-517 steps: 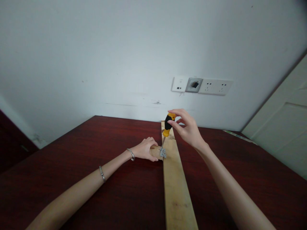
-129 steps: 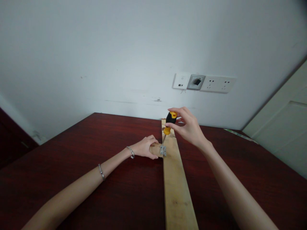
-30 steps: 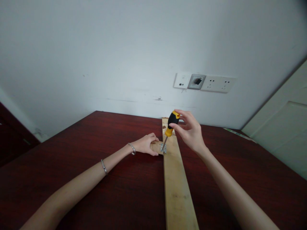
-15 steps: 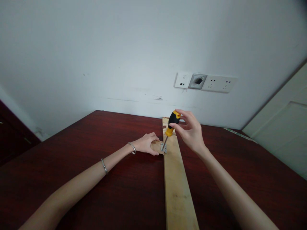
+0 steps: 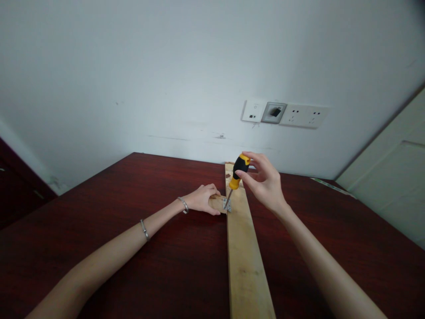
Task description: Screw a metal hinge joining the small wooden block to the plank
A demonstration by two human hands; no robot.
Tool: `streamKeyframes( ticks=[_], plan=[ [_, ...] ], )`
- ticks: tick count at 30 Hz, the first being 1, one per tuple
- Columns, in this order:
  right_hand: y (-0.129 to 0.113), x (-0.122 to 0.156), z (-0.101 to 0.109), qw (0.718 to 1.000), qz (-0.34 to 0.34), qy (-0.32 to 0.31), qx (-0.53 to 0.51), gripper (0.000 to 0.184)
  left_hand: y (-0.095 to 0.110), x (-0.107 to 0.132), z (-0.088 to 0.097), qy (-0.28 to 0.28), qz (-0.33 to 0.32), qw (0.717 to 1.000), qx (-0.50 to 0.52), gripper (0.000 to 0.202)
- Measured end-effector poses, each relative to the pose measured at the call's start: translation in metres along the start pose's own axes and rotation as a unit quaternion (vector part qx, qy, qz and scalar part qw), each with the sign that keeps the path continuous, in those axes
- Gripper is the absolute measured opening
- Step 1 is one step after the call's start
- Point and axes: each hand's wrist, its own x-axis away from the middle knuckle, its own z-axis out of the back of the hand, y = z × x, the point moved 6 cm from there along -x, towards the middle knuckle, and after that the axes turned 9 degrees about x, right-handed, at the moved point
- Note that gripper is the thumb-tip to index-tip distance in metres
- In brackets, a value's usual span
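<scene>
My right hand [image 5: 264,179] pinches the yellow and black handle of a screwdriver [image 5: 240,167] between thumb and fingers. The tool leans, its shaft running down to a small metal hinge [image 5: 227,204]; whether the tip sits in a screw is too small to tell. That hinge spans the seam between a short wooden block [image 5: 217,204] and a long wooden plank [image 5: 247,257]. With thumb and fingers on opposite sides, my left hand [image 5: 202,199] grips the short block and holds it against the plank's left edge.
Beneath everything is a dark red tabletop [image 5: 159,266], its far edge near a white wall [image 5: 182,66]. Wall sockets [image 5: 303,116] with a black plug sit behind my right hand. A thin pale strip [image 5: 334,188] lies at the far right, near a white door [image 5: 398,168].
Almost nothing differs. Both hands, the screwdriver and the wood stay in place, with at most a very slight shift of my right hand.
</scene>
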Motion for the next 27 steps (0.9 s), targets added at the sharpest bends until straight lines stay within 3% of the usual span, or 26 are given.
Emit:
streamKeyframes(
  ticks=[20,27],
  plan=[
    [0.006,0.001,0.001,0.999,-0.016,-0.010,-0.029,0.039,0.001,0.000,0.000,0.002,-0.002,1.000,0.005,0.060],
    [0.012,0.000,0.002,0.998,-0.042,-0.020,-0.033,0.048,0.002,0.000,0.001,0.000,-0.007,1.000,-0.003,0.059]
  ],
)
